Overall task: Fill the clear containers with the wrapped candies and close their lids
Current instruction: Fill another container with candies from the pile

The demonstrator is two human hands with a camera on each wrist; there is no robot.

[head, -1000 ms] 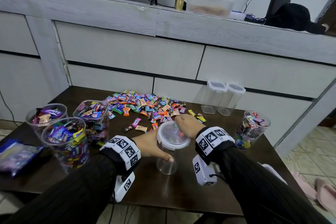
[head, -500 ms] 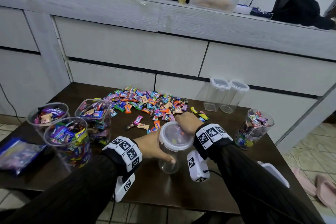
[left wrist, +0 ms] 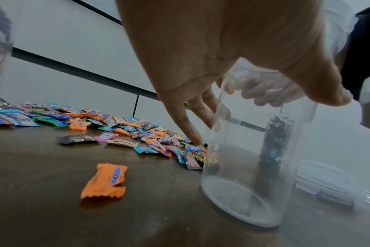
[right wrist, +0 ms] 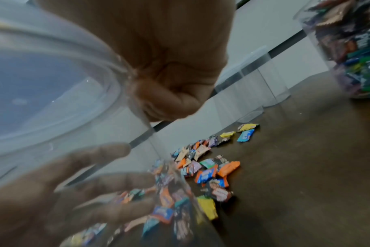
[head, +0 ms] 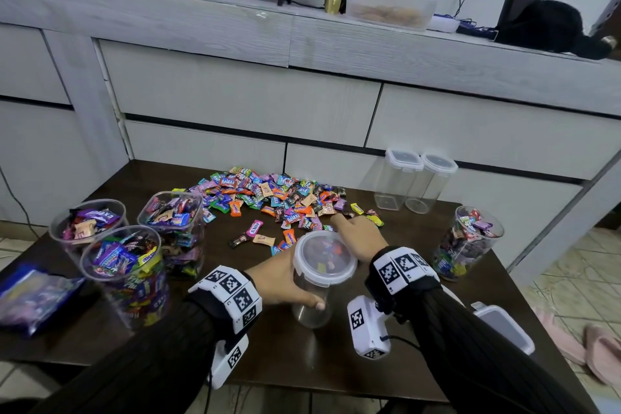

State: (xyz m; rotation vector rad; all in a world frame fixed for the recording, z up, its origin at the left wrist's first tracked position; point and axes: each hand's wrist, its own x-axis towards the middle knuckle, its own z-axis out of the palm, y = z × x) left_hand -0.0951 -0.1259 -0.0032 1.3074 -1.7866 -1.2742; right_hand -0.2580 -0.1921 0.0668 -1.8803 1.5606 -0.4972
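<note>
Four round clear plastic tubs (head: 124,265) are full but lidless, while the left hand (head: 282,279) wraps an empty lidded clear jar (head: 317,282) mid-table and the right hand (head: 359,235) curls over loose wrapped candies (head: 268,195).

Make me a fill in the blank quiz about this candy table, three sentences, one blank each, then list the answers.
1. The left hand grips a clear round container that holds ____ candies.
2. That container's lid is ____ it.
3. The two tall containers at the table's far edge, beyond the right hand, have their lids ____.

Answers: no; on; on
</note>
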